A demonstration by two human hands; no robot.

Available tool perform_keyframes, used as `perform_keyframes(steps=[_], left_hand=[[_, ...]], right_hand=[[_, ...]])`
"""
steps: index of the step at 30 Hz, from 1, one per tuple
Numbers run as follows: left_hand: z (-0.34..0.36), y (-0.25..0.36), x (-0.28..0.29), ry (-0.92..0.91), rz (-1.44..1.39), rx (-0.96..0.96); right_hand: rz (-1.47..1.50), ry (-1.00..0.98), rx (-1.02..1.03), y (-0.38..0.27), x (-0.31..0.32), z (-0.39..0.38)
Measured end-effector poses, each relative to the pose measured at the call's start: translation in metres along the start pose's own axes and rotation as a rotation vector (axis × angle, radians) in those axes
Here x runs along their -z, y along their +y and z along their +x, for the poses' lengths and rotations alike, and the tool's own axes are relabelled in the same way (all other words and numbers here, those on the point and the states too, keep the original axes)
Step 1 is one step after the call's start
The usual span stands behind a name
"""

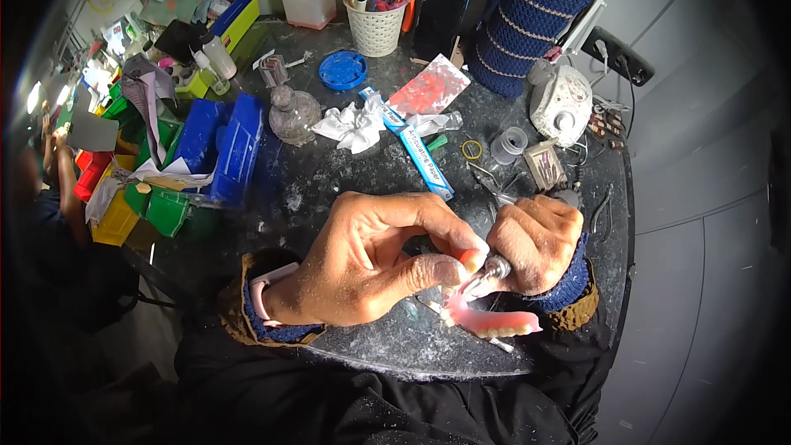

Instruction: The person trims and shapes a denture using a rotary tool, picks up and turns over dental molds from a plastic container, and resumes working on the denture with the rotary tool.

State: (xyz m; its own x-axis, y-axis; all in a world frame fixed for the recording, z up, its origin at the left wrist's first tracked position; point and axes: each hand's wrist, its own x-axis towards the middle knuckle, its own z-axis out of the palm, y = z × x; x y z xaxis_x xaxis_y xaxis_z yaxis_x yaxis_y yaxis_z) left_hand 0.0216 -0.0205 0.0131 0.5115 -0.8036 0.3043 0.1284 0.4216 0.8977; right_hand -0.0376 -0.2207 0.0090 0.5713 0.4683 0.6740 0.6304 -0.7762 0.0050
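Near the front edge of the dark worktop, my left hand [383,264] pinches one end of a pink denture [494,320] with a row of cream teeth, between thumb and index finger. The denture's lower arm extends to the right beneath my hands. My right hand [535,243] is closed round a metal tool [496,268], apparently a handpiece, its tip by the denture beside my left fingertips. The exact contact at the tip is partly hidden by fingers. Metal pliers [486,177] lie just beyond my right hand.
Coloured bins [227,156] crowd the left, with a co-worker's arm [66,189] beyond. Behind my hands are a long blue box [424,161], crumpled tissue [350,128], a pen cup [371,29], a small jar [509,146] and a white machine [560,103]. A power strip [618,56] is on the right.
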Motion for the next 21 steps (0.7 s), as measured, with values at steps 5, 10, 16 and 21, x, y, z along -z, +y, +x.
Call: perform_keyframes(steps=[5,10,16,21], left_hand=[[-0.003,-0.002,-0.003,0.029,-0.001,-0.025],[-0.003,0.0,-0.004,0.061,-0.058,0.076],[-0.004,0.0,-0.003,0.03,-0.085,0.096],[-0.002,0.0,-0.003,0.028,-0.096,0.097]], right_hand=[[-0.074,-0.082,0.09,-0.002,0.013,-0.001],[-0.015,-0.134,-0.006,-0.004,0.013,0.005],[-0.069,-0.115,0.124,-0.003,0.011,0.002],[-0.056,-0.109,0.006,-0.006,0.014,0.006]])
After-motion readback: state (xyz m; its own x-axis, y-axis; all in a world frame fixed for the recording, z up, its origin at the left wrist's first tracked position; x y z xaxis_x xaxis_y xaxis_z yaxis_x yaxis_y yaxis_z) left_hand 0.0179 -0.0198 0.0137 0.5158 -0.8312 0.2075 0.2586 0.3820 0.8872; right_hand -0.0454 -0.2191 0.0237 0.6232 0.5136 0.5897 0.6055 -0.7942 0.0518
